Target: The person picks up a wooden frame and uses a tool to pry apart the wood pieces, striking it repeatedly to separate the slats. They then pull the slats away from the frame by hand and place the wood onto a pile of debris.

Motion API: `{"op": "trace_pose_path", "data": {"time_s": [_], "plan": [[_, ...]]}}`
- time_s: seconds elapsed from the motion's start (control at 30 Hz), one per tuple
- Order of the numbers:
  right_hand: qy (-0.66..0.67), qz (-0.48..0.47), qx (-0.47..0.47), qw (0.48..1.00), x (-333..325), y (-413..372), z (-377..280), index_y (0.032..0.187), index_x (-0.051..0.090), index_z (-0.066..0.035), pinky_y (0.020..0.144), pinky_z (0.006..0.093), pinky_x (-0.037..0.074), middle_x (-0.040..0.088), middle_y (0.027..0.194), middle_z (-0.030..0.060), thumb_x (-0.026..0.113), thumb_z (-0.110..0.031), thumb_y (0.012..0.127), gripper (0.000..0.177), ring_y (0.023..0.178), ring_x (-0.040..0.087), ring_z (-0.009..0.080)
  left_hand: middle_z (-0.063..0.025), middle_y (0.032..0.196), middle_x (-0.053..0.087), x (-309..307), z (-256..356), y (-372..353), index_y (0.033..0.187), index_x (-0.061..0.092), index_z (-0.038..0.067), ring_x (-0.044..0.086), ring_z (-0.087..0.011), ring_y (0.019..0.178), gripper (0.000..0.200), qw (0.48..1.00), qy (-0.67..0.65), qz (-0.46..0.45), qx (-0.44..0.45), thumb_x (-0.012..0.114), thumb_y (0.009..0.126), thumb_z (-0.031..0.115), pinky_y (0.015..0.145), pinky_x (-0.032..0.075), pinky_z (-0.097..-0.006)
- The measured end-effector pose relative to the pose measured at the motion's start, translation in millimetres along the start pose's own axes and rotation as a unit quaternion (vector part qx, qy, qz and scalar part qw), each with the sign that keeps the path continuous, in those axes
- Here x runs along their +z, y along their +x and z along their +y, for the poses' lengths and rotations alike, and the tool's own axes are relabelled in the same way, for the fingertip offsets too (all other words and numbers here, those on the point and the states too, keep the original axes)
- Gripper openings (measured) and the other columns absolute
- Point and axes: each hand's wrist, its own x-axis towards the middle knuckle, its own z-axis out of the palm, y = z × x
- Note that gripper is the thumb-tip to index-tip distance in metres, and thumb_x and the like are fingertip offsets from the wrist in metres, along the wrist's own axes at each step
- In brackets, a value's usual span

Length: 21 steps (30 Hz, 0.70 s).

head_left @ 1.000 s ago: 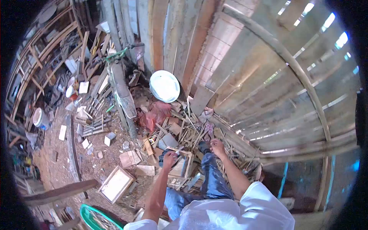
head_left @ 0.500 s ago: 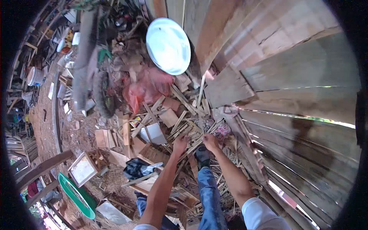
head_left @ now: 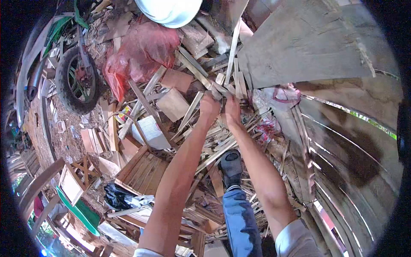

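Wood [head_left: 219, 88] lies at the left hand [head_left: 210, 105] and right hand [head_left: 231, 107], both half-curled; whether either grips it, I cannot tell.

The left hand [head_left: 209, 106] and right hand [head_left: 232, 110] reach side by side, just apart, into a heap of narrow pale wooden strips [head_left: 191, 112]; the fingertips are too unclear to show a firm grip. Left of them lie a flat tan square board [head_left: 172, 105] and a white ribbed panel [head_left: 152, 133]. Beyond spreads a crumpled translucent red plastic bag [head_left: 145, 49], near a round white basin [head_left: 171, 12] cut by the top edge. A black-tyred wheel [head_left: 64, 81] stands at far left. Below the hands, a dark grey shoe [head_left: 231, 166] rests among the scraps, beneath a faded blue trouser leg [head_left: 240, 220]. Weathered grey-brown planks [head_left: 295, 51] rise at right.
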Motion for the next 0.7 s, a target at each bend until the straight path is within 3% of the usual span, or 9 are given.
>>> {"op": "trace_pose_path", "data": {"time_s": [0.03,0.1,0.3,0.33,0.37,0.47,0.57,0.63,0.7], "plan": [[-0.038,0.000,-0.083,0.996,3,3,2,0.136,0.044,0.000,0.093,0.0461,0.046,0.057,0.120,0.0285,0.035,-0.015,0.100,0.041,0.109,0.057,0.0414,-0.0284,0.097,0.067,12,-8,10,0.106,0.063,-0.003,0.064,-0.0417,0.098,0.026,0.998,-0.004,0.012,-0.063,0.055,0.085,0.012,0.080,0.051,-0.0471],[-0.037,-0.057,-0.032,0.997,9,6,-2,0.132,0.047,0.001,0.095,0.0470,0.043,0.056,0.121,0.0285,0.032,-0.022,0.102,0.041,0.113,0.055,0.0421,-0.0281,0.095,0.067,37,-29,29,0.106,0.063,-0.003,0.065,-0.0413,0.098,0.029,0.991,-0.010,0.024,-0.128,0.057,0.084,0.015,0.080,0.050,-0.0473],[0.399,0.001,0.226,0.888,15,17,-19,0.123,0.053,0.003,0.100,0.0434,0.039,0.055,0.124,0.0275,0.038,-0.042,0.100,0.052,0.116,0.052,0.0403,-0.0175,0.098,0.068,64,-52,56,0.106,0.063,-0.004,0.067,-0.0301,0.085,0.029,0.937,-0.224,0.026,-0.268,0.058,0.082,0.013,0.075,0.052,-0.0430],[0.375,-0.024,0.250,0.893,22,23,-9,0.119,0.056,0.000,0.096,0.0427,0.042,0.060,0.116,0.0209,0.040,-0.042,0.100,0.049,0.110,0.056,0.0353,-0.0277,0.100,0.068,71,-58,57,0.108,0.066,-0.003,0.068,-0.0387,0.094,0.044,0.914,-0.311,0.042,-0.257,0.067,0.082,0.033,0.079,0.053,-0.0438],[0.376,-0.026,0.249,0.892,27,20,1,0.119,0.056,0.000,0.096,0.0427,0.042,0.060,0.116,0.0209,0.040,-0.042,0.100,0.049,0.110,0.056,0.0353,-0.0277,0.100,0.068,79,-62,54,0.108,0.066,-0.003,0.068,-0.0387,0.094,0.044,0.914,-0.310,0.044,-0.257,0.067,0.082,0.033,0.079,0.053,-0.0438],[0.675,-0.110,0.190,0.705,61,11,43,0.119,0.057,-0.004,0.086,0.0311,0.048,0.061,0.110,0.0054,0.049,-0.042,0.097,0.045,0.099,0.059,0.0175,-0.0185,0.092,0.070,72,-39,34,0.106,0.066,-0.003,0.067,-0.0284,0.080,0.033,0.895,-0.357,0.101,-0.247,0.067,0.080,0.017,0.072,0.053,-0.0393],[0.761,-0.078,0.178,0.619,3,-40,-16,0.114,0.061,-0.006,0.083,0.0259,0.049,0.060,0.108,0.0016,0.049,-0.041,0.098,0.041,0.094,0.059,0.0129,-0.0152,0.086,0.070,-4,44,-24,0.106,0.067,-0.003,0.066,-0.0247,0.075,0.031,0.912,-0.324,0.063,-0.244,0.063,0.079,0.011,0.067,0.052,-0.0365],[0.755,-0.109,0.183,0.621,-17,-60,-33,0.111,0.063,-0.010,0.084,0.0272,0.049,0.060,0.109,0.0004,0.048,-0.038,0.100,0.034,0.095,0.060,0.0143,-0.0175,0.075,0.066,-14,46,-45,0.086,0.067,-0.003,0.063,-0.0232,0.073,0.023,0.939,-0.262,0.087,-0.204,0.062,0.081,0.019,0.067,0.050,-0.0398],[0.762,-0.087,0.370,0.524,-30,-79,-45,0.113,0.063,-0.013,0.085,0.0293,0.049,0.061,0.108,0.0001,0.049,-0.033,0.100,0.028,0.098,0.060,0.0151,-0.0150,0.075,0.065,-31,51,-67,0.095,0.066,-0.003,0.061,-0.0189,0.070,0.024,0.934,-0.250,0.005,-0.257,0.058,0.086,0.018,0.063,0.048,-0.0379]]}}
